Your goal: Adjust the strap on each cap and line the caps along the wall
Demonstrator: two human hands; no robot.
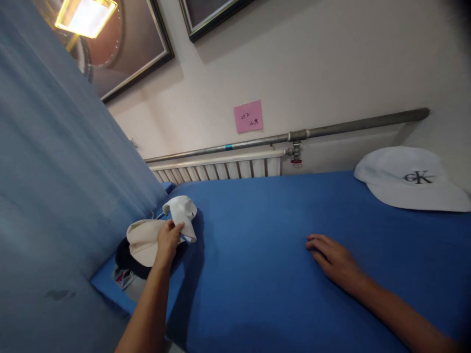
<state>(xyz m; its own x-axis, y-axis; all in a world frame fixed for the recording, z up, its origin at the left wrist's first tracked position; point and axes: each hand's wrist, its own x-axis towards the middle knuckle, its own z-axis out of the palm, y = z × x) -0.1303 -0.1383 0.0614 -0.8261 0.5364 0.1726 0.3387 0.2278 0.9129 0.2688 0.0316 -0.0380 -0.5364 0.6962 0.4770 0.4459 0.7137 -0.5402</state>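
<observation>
My left hand (169,240) is closed on a small-looking white cap (183,211), thumb and fingers pinching it near the brim. That cap hangs over the right side of a pile of hats. A beige cap (145,242) lies on top of a black hat (127,257) in the pile, partly covered by my left hand and forearm. Out to the right, my right hand (333,260) is over the blue surface (253,255) with its fingers loosely extended and nothing in them. Farther right sits a white cap with black letters (412,177), its brim pointing right.
A light blue curtain (55,171) hangs along the left side. Behind the blue surface are a white radiator (235,169) and a metal pipe (331,130) with a valve (296,152). A pink note (248,116) and framed pictures (136,44) are on the wall.
</observation>
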